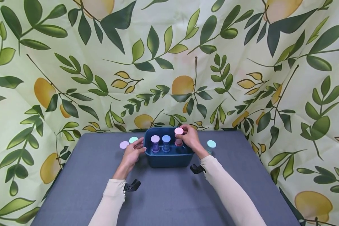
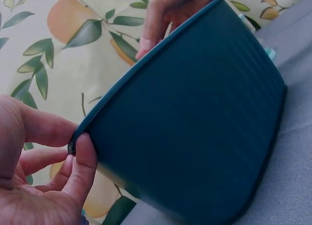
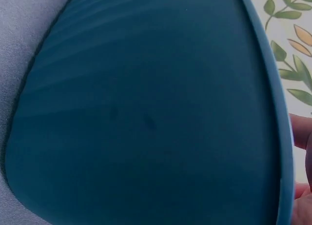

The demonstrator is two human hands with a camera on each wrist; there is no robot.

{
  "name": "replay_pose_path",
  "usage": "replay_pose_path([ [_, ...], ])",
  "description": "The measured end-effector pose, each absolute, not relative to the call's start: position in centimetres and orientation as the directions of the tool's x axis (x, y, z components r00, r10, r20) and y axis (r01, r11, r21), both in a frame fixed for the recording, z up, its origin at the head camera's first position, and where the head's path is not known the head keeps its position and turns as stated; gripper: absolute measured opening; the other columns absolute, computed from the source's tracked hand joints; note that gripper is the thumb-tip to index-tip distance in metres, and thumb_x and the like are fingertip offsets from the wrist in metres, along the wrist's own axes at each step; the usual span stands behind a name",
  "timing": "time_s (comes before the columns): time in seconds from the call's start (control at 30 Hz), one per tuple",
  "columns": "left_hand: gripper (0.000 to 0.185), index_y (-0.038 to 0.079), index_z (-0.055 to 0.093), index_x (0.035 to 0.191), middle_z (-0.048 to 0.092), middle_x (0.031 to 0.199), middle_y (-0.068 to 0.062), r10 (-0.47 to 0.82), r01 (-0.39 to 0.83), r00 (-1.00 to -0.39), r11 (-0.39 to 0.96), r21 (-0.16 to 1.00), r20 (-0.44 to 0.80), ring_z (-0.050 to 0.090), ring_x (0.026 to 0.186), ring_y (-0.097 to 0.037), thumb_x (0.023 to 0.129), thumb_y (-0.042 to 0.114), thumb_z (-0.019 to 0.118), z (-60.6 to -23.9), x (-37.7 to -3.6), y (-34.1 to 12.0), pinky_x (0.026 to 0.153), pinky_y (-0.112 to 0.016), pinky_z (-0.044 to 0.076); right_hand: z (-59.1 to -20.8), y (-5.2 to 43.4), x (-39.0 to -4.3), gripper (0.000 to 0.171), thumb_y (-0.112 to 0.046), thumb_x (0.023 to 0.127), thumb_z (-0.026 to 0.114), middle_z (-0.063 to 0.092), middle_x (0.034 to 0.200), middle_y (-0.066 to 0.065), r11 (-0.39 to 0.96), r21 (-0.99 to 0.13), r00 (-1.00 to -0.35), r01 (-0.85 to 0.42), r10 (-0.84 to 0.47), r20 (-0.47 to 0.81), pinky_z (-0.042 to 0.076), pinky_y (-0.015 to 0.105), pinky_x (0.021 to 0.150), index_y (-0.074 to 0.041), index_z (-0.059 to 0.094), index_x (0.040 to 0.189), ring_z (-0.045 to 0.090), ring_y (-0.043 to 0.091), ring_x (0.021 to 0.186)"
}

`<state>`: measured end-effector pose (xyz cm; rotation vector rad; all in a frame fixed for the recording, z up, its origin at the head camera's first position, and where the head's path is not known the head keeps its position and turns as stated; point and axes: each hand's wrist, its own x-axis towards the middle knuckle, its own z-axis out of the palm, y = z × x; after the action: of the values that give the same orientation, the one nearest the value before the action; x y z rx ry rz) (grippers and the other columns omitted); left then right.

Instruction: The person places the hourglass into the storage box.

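Note:
A dark blue plastic bin stands on the table near the wall. My left hand pinches its left rim between thumb and fingers, which the left wrist view shows up close. Over the bin's right end, my right hand grips a pink-capped sand timer upright; its lower end is inside the bin. A purple sand timer and a blue sand timer stand side by side in the left half. In the right wrist view the bin wall hides most of the right hand's fingers and the timer.
Left of the bin, behind the left hand, are a lilac round top and a mint-green one. A teal-topped sand timer stands right of the bin, beyond the right wrist. A leaf-patterned cloth hangs behind the grey table.

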<state>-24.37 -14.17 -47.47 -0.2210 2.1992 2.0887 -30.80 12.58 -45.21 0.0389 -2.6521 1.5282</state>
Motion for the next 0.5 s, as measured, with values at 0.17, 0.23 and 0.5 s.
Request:
replay_pose_path([
  [0.17, 0.056, 0.005, 0.047, 0.145, 0.049, 0.144, -0.018, -0.032, -0.169, -0.985, 0.035, 0.985, -0.168, 0.049, 0.130, -0.033, 0.091, -0.001, 0.060, -47.43, -24.41, -14.07, 0.078, -0.014, 0.050, -45.33, 12.41, -31.09, 0.039, -0.014, 0.076, 0.083, 0.070, 0.108, 0.012, 0.516, -0.855, -0.997, -0.055, 0.023, 0.078, 0.049, 0.036, 0.087, -0.007, 0.064, 0.110, 0.066, 0.024, 0.098],
  [0.23, 0.056, 0.005, 0.047, 0.145, 0.049, 0.143, -0.018, -0.031, -0.165, -0.986, 0.030, 0.986, -0.164, 0.050, 0.129, -0.033, 0.091, -0.001, 0.060, -47.39, -24.44, -14.04, 0.078, -0.014, 0.050, -45.34, 12.32, -31.14, 0.040, -0.015, 0.076, 0.083, 0.070, 0.107, 0.012, 0.527, -0.848, -0.997, -0.054, 0.024, 0.079, 0.048, 0.037, 0.087, -0.008, 0.064, 0.109, 0.065, 0.024, 0.097],
  [0.5, 0.055, 0.005, 0.047, 0.144, 0.050, 0.143, -0.019, -0.038, -0.166, -0.986, 0.042, 0.985, -0.165, 0.051, 0.128, -0.033, 0.091, -0.002, 0.059, -47.56, -24.40, -14.16, 0.084, -0.020, 0.052, -45.68, 11.84, -31.21, 0.042, -0.016, 0.075, 0.083, 0.070, 0.107, 0.013, 0.564, -0.825, -0.998, -0.030, 0.028, 0.055, 0.047, 0.039, 0.087, -0.007, 0.064, 0.111, 0.064, 0.026, 0.097],
])
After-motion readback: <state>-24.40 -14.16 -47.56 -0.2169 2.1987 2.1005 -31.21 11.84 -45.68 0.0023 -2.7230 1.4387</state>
